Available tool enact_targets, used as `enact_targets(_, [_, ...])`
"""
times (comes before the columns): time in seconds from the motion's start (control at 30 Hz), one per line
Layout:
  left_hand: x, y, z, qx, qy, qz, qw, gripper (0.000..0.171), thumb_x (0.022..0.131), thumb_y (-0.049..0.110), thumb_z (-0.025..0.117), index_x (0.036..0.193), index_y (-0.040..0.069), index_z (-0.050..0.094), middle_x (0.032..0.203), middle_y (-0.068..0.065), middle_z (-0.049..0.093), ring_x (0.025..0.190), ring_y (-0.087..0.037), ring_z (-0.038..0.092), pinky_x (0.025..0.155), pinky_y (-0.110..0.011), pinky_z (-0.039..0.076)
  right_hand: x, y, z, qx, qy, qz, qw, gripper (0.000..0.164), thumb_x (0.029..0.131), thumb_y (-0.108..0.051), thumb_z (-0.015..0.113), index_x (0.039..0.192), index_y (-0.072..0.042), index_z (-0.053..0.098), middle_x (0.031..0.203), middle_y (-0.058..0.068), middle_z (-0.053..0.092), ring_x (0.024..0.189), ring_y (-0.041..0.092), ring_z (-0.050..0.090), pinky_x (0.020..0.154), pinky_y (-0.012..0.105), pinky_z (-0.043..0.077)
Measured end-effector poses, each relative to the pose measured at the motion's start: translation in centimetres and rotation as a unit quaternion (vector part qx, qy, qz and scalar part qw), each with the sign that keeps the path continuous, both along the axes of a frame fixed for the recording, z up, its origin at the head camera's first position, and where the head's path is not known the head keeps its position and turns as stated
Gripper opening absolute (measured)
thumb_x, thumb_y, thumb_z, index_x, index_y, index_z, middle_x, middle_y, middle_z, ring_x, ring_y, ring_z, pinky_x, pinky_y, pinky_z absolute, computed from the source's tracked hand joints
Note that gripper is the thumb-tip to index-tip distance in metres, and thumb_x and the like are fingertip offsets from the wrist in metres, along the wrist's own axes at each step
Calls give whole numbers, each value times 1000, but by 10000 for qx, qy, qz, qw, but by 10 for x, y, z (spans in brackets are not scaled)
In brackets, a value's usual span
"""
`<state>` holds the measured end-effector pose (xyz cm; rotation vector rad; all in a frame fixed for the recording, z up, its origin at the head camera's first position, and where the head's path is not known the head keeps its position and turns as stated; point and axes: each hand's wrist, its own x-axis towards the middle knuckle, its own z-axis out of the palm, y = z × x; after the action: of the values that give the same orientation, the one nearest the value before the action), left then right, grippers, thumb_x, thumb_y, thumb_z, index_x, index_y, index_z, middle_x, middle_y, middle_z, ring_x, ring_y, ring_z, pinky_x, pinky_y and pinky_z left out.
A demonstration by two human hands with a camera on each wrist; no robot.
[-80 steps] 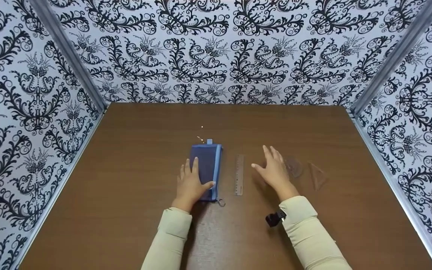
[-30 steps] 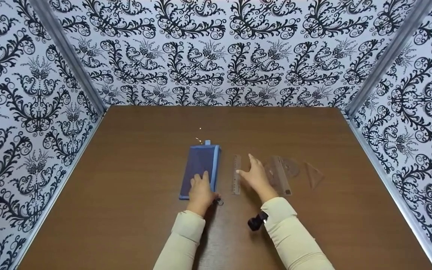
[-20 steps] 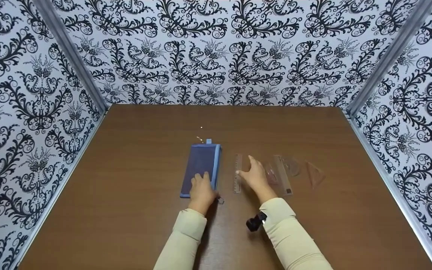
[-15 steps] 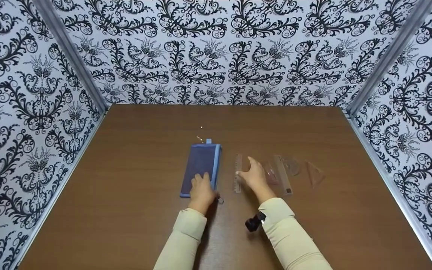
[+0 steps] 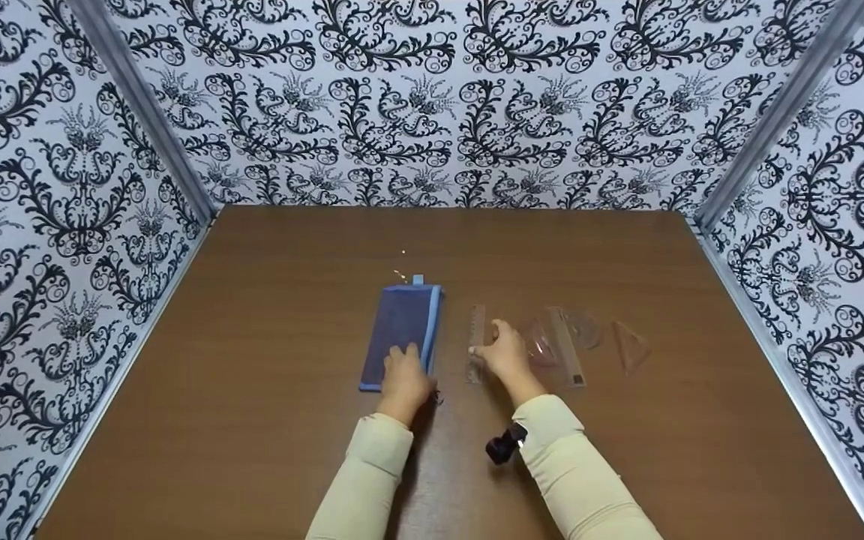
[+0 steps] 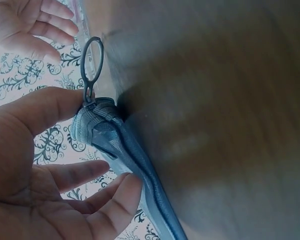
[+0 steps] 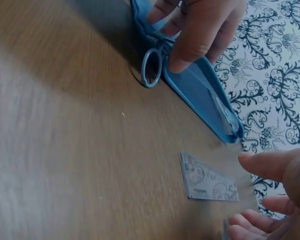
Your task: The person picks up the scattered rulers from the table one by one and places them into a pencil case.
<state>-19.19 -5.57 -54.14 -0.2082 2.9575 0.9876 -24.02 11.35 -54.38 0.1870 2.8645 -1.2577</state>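
A blue mesh zip pouch (image 5: 400, 319) lies on the table. My left hand (image 5: 406, 379) grips its near end, thumb by the zip pull ring (image 6: 92, 60) and fingers on the mesh. In the right wrist view the pouch (image 7: 197, 92) gapes along its zip side. My right hand (image 5: 505, 352) hovers beside a clear ruler (image 5: 477, 319) with thumb and fingers spread. In the right wrist view those fingers stand apart from the ruler (image 7: 210, 180). Right of that hand lie a pinkish clear piece (image 5: 542, 349) and a second clear ruler (image 5: 568, 349).
Farther right are a round clear piece (image 5: 587, 331), perhaps a protractor, and a clear set square (image 5: 629, 349). The brown table (image 5: 252, 420) is enclosed by black-and-white patterned walls (image 5: 432, 97). A black wrist camera (image 5: 505, 444) hangs under the right sleeve.
My left hand has slid down to the pouch's near end by the ring. The right hand has moved left toward the first ruler, and the second ruler and pinkish piece have come into view.
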Motion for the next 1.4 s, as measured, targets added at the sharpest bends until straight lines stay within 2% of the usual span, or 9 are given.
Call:
enact_targets(0.13, [0,0,1,1,19,-32,10000,66,76,13,79,133,-6,51,126,-30,46,116,-44,46,92,-52,47,1,-1,0,-121,-113,-51,9999,68,75,-14,80,132,8,49,118,25,61,112,41,57,95,50,45])
enact_targets(0.57, [1,0,2,-19,-16,-40,10000,68,77,14,79,134,-7,49,127,-31,45,116,-45,46,96,-50,45,11,-3,-5,-1074,-371,-360,9929,67,73,-2,78,131,11,48,117,31,61,109,42,60,92,46,49])
enact_targets(0.83, [0,0,2,-3,-38,-1,10000,69,76,14,80,134,-7,49,126,-31,46,117,-45,46,96,-50,45,20,-9,-14,-1962,-140,-533,9790,70,69,11,76,131,14,45,121,33,55,114,45,55,92,47,50])
enact_targets(0.97, [0,-1,1,-9,-44,-13,10000,68,76,14,79,134,-7,49,127,-31,46,117,-45,46,96,-50,45,21,-12,-20,-1839,12,-559,9814,71,66,12,78,130,13,46,119,31,56,114,43,55,93,47,48])
enact_targets(1.07, [0,-1,0,5,-35,0,10000,67,77,13,79,134,-7,49,127,-31,46,117,-45,46,97,-50,45,22,-15,-23,-1543,175,-539,9864,71,64,12,80,127,13,48,116,28,57,112,41,56,94,47,48])
enact_targets(1.17, [0,-1,-1,5,123,13,9999,66,74,11,80,131,-8,51,123,-31,48,114,-46,48,96,-50,45,23,-18,-24,-1189,368,-506,9909,69,63,10,82,124,12,51,112,27,58,108,39,58,93,46,48])
enact_targets(1.3, [0,-1,-1,-14,274,-16,9996,65,72,10,81,127,-10,53,119,-31,49,111,-46,49,95,-50,46,25,-21,-24,-832,580,-492,9936,66,62,8,84,121,11,54,110,25,59,103,38,58,91,46,48])
enact_targets(1.4, [0,-1,-2,2,245,-17,9997,65,73,11,81,128,-10,53,120,-32,49,111,-46,49,95,-51,46,25,-22,-24,-729,630,-504,9941,64,62,7,84,119,10,55,108,25,60,102,38,58,91,47,48])
